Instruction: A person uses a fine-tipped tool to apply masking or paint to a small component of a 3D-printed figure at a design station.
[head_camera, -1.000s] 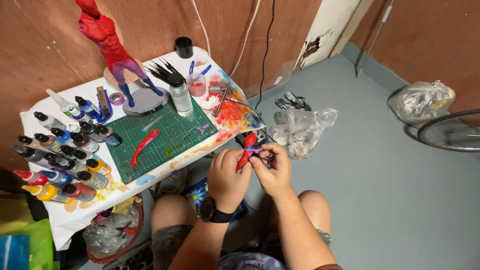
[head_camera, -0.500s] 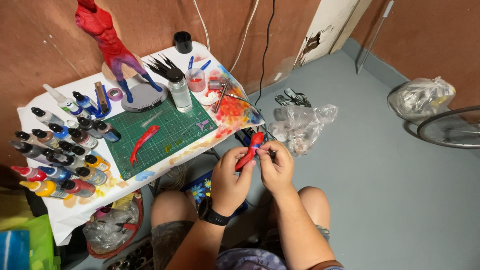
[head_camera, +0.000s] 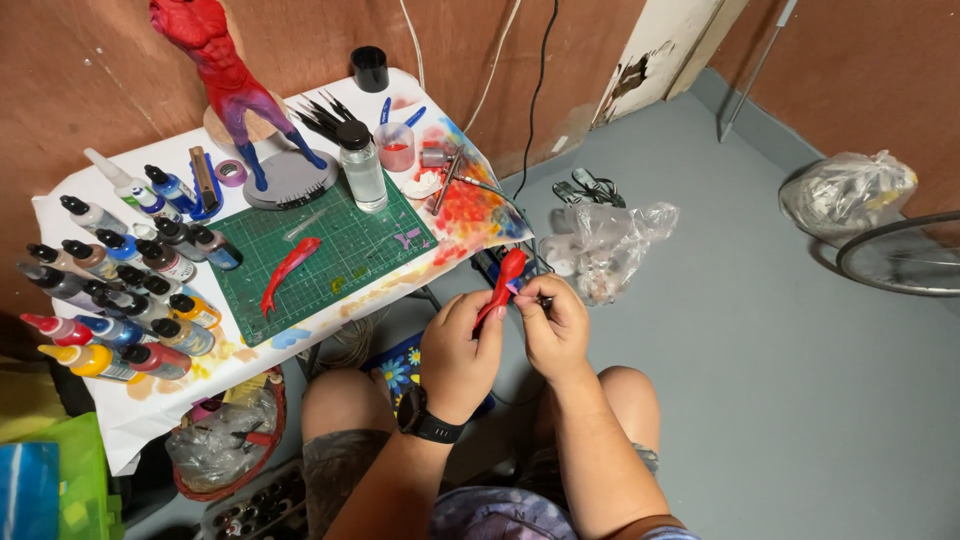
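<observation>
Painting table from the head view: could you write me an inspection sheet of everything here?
Surface: table papered, paint-stained, green mat.
Job's things: red part held in both hands; another red part on mat.
Clutter: paint bottles, figure, jar, brushes.
Grip: left hand and right hand both closed on the part.
Cables: black cable down the wall.
Surroundings: plastic bags, wheel, grey floor.
</observation>
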